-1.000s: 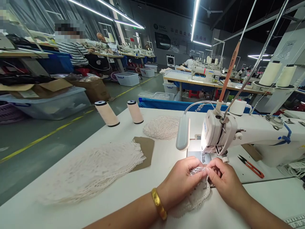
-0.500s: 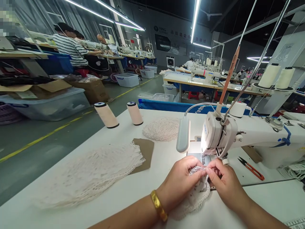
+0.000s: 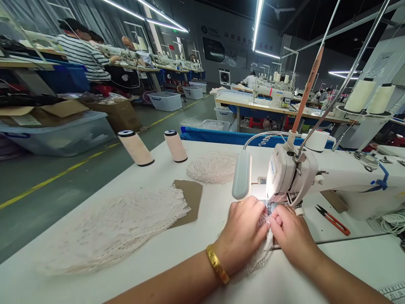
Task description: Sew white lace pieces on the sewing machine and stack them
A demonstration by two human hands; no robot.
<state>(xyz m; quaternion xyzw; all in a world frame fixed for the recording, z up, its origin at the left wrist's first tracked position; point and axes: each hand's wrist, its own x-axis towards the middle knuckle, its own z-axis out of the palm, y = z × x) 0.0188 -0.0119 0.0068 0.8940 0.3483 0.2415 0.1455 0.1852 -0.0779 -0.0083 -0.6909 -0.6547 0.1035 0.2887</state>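
A strip of white lace (image 3: 260, 253) runs from under the needle area of the white sewing machine (image 3: 284, 169) toward me. My left hand (image 3: 242, 236) grips its left side, thumb and fingers closed together close to the presser foot. On the other side, my right hand (image 3: 289, 232) pinches the lace edge between thumb and fingers. The fingertips of both hands nearly meet in front of the needle, whose tip they partly hide. A small lamp (image 3: 242, 175) lights the spot.
A large pile of lace (image 3: 117, 228) lies left over brown card (image 3: 190, 200). Behind it are another lace pile (image 3: 211, 167) and two thread cones (image 3: 136, 147), (image 3: 176, 146). Red-handled thread snips (image 3: 333, 219) lie right of the machine. A person in a striped shirt (image 3: 84, 55) sits across the aisle.
Both hands have moved forward with the lace, closer to the needle. My left hand now lies flatter over the lace. The view has shifted slightly.
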